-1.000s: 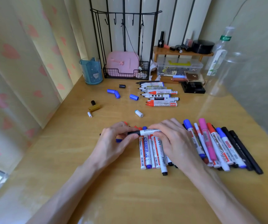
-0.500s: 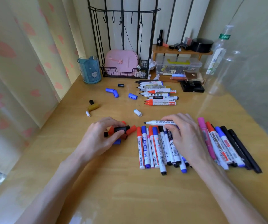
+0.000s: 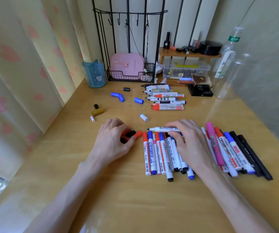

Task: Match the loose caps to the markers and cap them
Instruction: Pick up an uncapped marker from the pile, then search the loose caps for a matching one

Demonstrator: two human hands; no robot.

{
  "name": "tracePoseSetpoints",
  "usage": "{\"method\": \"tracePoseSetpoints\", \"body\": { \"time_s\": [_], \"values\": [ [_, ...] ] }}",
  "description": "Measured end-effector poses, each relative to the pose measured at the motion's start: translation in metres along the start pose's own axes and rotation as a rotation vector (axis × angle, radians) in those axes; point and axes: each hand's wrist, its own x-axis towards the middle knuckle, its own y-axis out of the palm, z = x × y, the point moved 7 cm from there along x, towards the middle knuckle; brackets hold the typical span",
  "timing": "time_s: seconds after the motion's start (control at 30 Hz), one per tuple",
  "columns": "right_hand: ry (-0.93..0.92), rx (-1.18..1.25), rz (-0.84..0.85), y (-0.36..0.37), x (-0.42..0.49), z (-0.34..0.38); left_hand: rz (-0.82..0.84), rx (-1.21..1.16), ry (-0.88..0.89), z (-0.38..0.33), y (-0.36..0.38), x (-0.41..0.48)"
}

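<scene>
Yellow wooden desk [image 3: 135,199]. Capped markers [image 3: 162,153] lie in a row mid-desk; uncapped markers [image 3: 166,98] form a second row further back. Right hand [image 3: 190,143] rests over the near row, fingers clamped on a whiteboard marker [image 3: 162,128], bare tip pointing left. Left hand [image 3: 111,142], apart from it, is curled on a black cap [image 3: 131,133] among red caps [image 3: 137,134]. Blue caps [image 3: 138,100] and a white cap [image 3: 143,117] lie loose between the rows.

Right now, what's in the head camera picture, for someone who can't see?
The right hand holds an uncapped whiteboard marker over a row of markers, while the left hand pinches a black cap beside red caps on the table.
</scene>
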Motion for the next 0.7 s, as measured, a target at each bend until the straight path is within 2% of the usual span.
{"method": "tracePoseSetpoints", "body": {
  "time_s": [0.27, 0.47, 0.7],
  "values": [
    [-0.015, -0.008, -0.005, 0.000, 0.000, 0.000, -0.053, -0.060, -0.091, -0.003, 0.004, -0.002],
    [-0.025, 0.014, -0.014, 0.001, 0.001, 0.000, -0.125, -0.223, -0.030, -0.010, -0.011, -0.006],
    [-0.093, 0.023, -0.043, -0.002, 0.001, 0.010, -0.052, -0.456, 0.051, -0.028, -0.017, -0.012]
  ]
}}
